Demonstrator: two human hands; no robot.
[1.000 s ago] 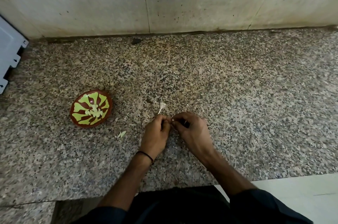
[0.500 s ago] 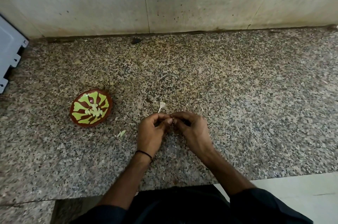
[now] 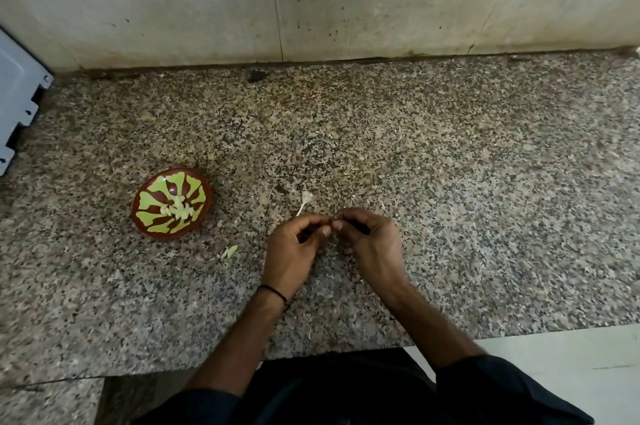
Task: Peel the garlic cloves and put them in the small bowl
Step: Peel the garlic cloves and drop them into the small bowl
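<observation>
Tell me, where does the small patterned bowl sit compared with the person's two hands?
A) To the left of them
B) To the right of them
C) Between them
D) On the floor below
A: the small bowl stands on the granite counter off to the left of the left hand and right hand, which meet at the fingertips and pinch a small pale piece.

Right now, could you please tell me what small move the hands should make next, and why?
Probably pull the two grips apart to peel the clove. The left hand and right hand pinch it, mostly hidden, between them; I cannot see it bare. The bowl of peeled cloves sits to the left, so carrying comes after.
</observation>
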